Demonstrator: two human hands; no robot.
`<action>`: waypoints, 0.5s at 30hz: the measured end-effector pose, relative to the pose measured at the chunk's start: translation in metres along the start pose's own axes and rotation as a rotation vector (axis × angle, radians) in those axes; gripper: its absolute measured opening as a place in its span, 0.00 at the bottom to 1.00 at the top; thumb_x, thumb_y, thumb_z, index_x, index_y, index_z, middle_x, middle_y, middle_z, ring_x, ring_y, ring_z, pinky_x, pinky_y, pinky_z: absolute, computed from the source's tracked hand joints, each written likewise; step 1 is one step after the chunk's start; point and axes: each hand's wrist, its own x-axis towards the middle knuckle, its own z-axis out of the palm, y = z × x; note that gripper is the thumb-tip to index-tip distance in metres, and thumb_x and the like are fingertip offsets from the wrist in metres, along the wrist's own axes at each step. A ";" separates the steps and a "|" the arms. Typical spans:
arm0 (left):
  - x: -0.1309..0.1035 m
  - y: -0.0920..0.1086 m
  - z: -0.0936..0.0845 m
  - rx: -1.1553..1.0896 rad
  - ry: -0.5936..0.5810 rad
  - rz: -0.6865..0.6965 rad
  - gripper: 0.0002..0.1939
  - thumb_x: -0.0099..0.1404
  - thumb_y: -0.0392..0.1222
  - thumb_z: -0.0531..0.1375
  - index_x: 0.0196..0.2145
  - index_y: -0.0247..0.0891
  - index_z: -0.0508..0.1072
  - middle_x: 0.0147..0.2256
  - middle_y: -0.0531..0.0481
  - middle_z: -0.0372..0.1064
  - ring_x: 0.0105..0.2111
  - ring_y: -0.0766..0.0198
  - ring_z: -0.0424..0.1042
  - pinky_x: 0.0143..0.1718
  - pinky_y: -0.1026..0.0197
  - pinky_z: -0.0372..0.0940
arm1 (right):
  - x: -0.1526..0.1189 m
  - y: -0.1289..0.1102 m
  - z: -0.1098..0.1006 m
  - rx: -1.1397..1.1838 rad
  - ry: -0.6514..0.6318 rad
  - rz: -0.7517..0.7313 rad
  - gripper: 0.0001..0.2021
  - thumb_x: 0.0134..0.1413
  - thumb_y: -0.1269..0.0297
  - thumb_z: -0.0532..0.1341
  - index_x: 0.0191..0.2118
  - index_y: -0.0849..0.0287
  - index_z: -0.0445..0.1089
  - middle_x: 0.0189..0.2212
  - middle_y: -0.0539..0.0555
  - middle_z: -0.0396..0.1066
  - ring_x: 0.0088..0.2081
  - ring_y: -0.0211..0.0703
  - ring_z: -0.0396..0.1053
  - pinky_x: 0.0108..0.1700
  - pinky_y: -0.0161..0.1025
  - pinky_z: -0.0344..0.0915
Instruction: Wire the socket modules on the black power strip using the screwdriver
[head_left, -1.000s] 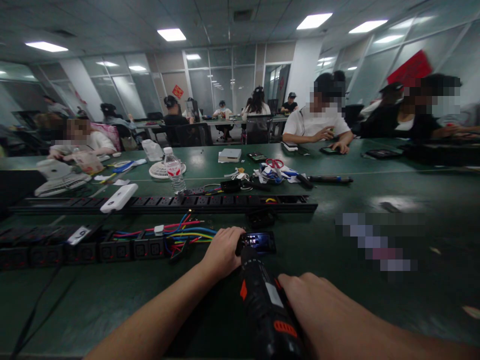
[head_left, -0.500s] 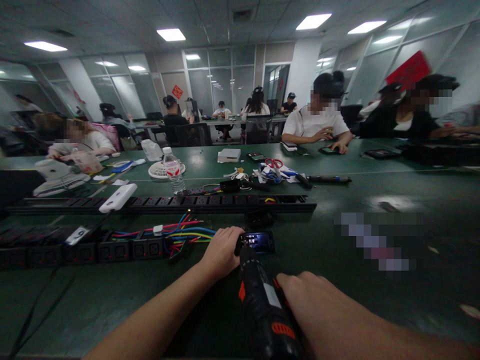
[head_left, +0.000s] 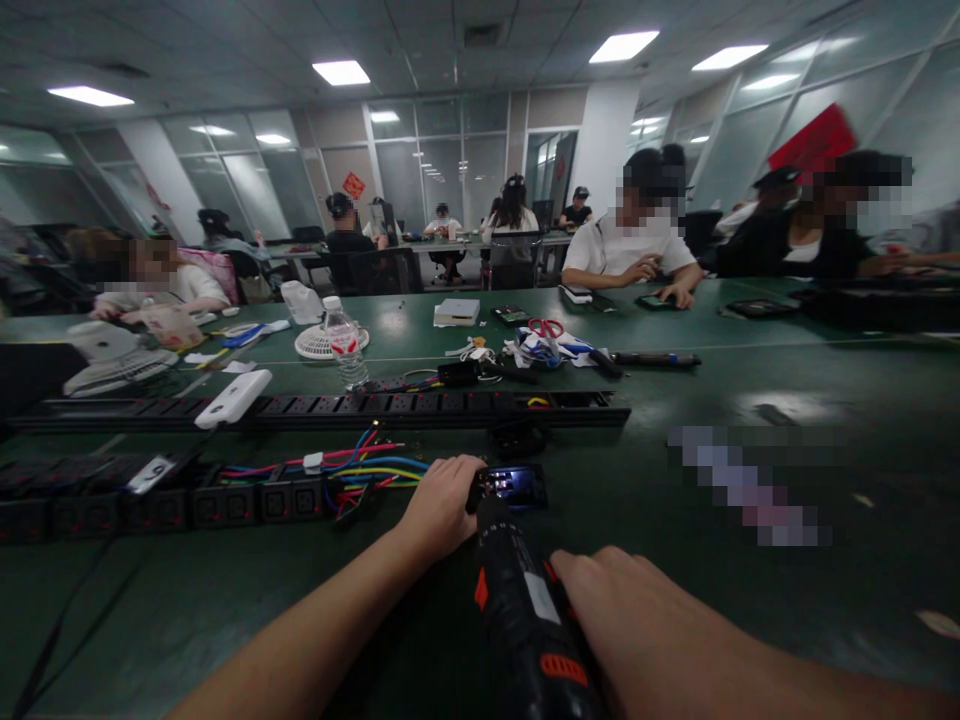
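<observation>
Head cam: closest up, the right hand (head_left: 619, 600) is wrapped around a black power drill (head_left: 517, 590), fingers mostly hidden behind its body, its rear running off the bottom edge. The nose is right at a small black housing (head_left: 529, 486), with the left hand (head_left: 442, 505) clamped on its left end; can't make out the bit or whether it touches. Basically the same pose as a second ago, the view's just slid a hair. To the left, loose wires (head_left: 390, 468) come from a socket strip (head_left: 232, 507) cut off by the left edge. Right of the housing there's a stretch of green counter (head_left: 615, 475), then a pixelated patch (head_left: 750, 485). Farther out lies a longer strip (head_left: 375, 403), its right end in plain sight, then a water bottle (head_left: 345, 345) and red-handled scissors (head_left: 546, 328).
</observation>
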 end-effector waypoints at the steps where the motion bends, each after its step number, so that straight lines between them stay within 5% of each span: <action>1: 0.000 0.000 0.000 0.002 0.004 0.000 0.15 0.61 0.37 0.61 0.47 0.37 0.66 0.45 0.44 0.71 0.45 0.54 0.70 0.46 0.53 0.62 | 0.000 0.000 0.000 -0.010 -0.006 0.007 0.20 0.47 0.66 0.68 0.48 0.64 0.72 0.41 0.60 0.70 0.42 0.52 0.70 0.48 0.45 0.67; 9: 0.001 0.000 -0.001 0.021 -0.003 -0.002 0.16 0.60 0.37 0.62 0.46 0.38 0.66 0.45 0.44 0.72 0.44 0.53 0.70 0.45 0.54 0.62 | -0.001 -0.004 0.001 -0.020 0.045 0.016 0.20 0.46 0.67 0.69 0.47 0.63 0.72 0.40 0.58 0.69 0.42 0.53 0.70 0.47 0.46 0.67; 15: 0.001 -0.002 0.000 0.016 -0.012 0.005 0.15 0.62 0.37 0.61 0.46 0.38 0.66 0.45 0.44 0.71 0.45 0.54 0.70 0.46 0.53 0.61 | 0.003 -0.003 -0.001 0.003 -0.044 0.059 0.21 0.47 0.66 0.70 0.48 0.61 0.72 0.41 0.57 0.69 0.42 0.53 0.70 0.46 0.48 0.68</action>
